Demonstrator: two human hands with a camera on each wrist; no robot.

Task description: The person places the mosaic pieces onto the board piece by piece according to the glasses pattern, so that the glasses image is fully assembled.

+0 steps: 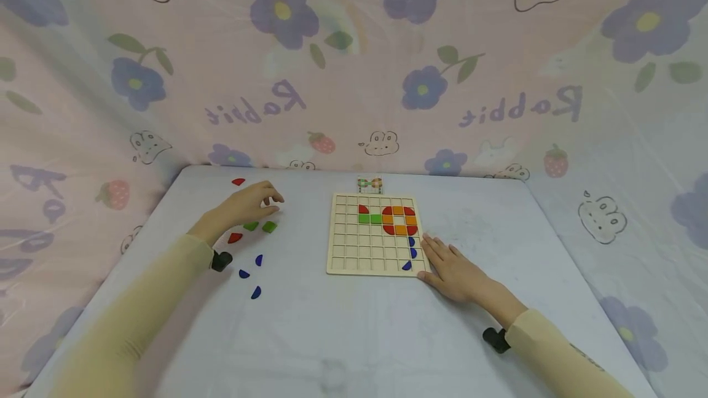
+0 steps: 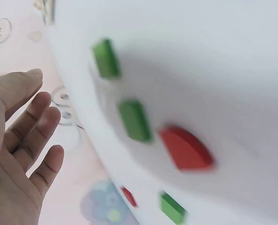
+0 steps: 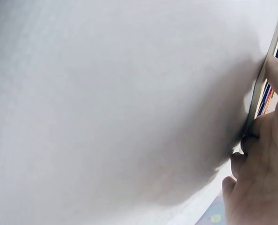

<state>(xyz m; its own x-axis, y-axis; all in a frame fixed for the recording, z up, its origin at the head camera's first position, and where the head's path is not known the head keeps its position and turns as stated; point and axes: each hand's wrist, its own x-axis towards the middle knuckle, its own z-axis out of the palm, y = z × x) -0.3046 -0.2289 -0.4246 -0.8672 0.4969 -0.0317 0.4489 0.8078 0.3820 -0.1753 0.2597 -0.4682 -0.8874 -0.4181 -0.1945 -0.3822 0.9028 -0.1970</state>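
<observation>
In the head view my left hand [image 1: 249, 202] hovers over the left of the table, fingers loosely bent, holding nothing. Below it lie green blocks [image 1: 269, 226] and a red quarter-round block [image 1: 235, 238]. The left wrist view shows several loose pieces, among them a green block [image 2: 135, 120] and a larger red block [image 2: 186, 149]. My right hand [image 1: 456, 274] rests flat on the table, its fingers and thumb touching the right edge of a wooden grid board [image 1: 345, 250]. On that board sit red, orange, green and blue pieces, with an orange block [image 1: 401, 230] among them.
Blue half-round blocks [image 1: 256, 292] lie at the front left of the table. Another red block [image 1: 238, 182] is near the back left. A small patterned card [image 1: 370, 185] lies behind the board. A printed curtain [image 1: 354, 78] hangs along the table's back edge.
</observation>
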